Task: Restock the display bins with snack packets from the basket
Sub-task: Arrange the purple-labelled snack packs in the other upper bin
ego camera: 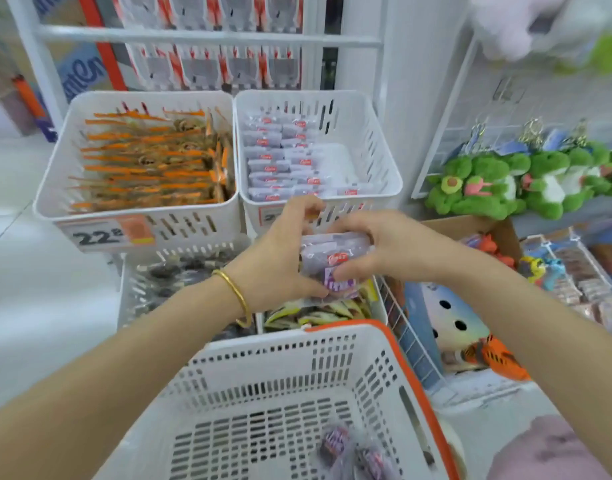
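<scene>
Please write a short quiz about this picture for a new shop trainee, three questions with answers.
1. True or false: the basket holds no packets.
2. The purple packets in the hands match which bin's stock? A. upper left bin B. upper right bin C. lower left bin
3. Fill in: the purple packets are held by ___ hands.
Key: 1 false, leftover packets lie inside; 2 B; 3 both: left hand, right hand.

Both hands hold one purple snack packet [332, 263] between them: left hand [284, 258], right hand [374, 247]. It is above the white basket [263, 368], near the half-full bin [377, 157].
</scene>
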### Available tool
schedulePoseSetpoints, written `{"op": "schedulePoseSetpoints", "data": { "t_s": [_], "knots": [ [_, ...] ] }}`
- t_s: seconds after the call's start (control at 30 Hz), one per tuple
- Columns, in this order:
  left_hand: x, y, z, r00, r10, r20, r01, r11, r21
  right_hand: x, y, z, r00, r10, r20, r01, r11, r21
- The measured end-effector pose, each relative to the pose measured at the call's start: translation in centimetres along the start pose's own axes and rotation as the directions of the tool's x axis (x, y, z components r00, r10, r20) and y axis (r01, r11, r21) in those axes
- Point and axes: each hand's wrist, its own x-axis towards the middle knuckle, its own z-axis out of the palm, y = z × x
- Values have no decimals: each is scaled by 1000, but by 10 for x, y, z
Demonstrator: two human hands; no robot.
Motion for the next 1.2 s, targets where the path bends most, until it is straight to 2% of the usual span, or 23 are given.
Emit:
{"op": "schedulePoseSetpoints", "data": {
  "t_s": [0.1,0.17,0.23,0.3,0.4,0.53,0.7,0.9,0.97,1.07,1.13,1.2],
  "knots": [
    [51,3,-5,997,37,-62,-40,998,-49,24,20,-41,976,-11,-217,-2,998,-62],
    [84,-7,-13,989,6,-149,-10,1000,-26,46,35,-69,913,-13,-409,-12,998,-59],
    [113,-26,-20,985,13,-169,33,962,269,74,51,-86,848,-20,-530,-21,997,-70],
    [134,-47,-23,995,-54,-82,90,841,534,106,71,-93,850,-35,-525,-70,981,-179],
    [149,-71,-17,989,-149,25,91,723,685,143,98,-85,901,-15,-433,-124,949,-290],
    [146,-80,-12,986,-167,6,124,753,646,166,119,-62,941,49,-335,-157,939,-304],
    [143,-79,-11,989,-145,-19,125,773,622,170,124,-53,975,219,-42,-220,920,-324],
    [145,-81,-9,992,-125,-26,113,761,639,163,110,-44,965,261,15,-244,920,-305],
    [143,-76,-10,993,-112,-39,112,773,624,153,106,-37,972,234,-9,-227,935,-271],
    [117,-56,-15,991,8,-137,68,838,541,115,90,-40,968,170,-183,-205,958,-198],
    [76,-39,-16,977,96,-191,9,874,487,80,72,-37,936,167,-309,-199,977,-74],
    [22,-24,-12,980,110,-165,-25,893,450,47,49,-18,897,195,-397,-171,981,97]
  ]
}}
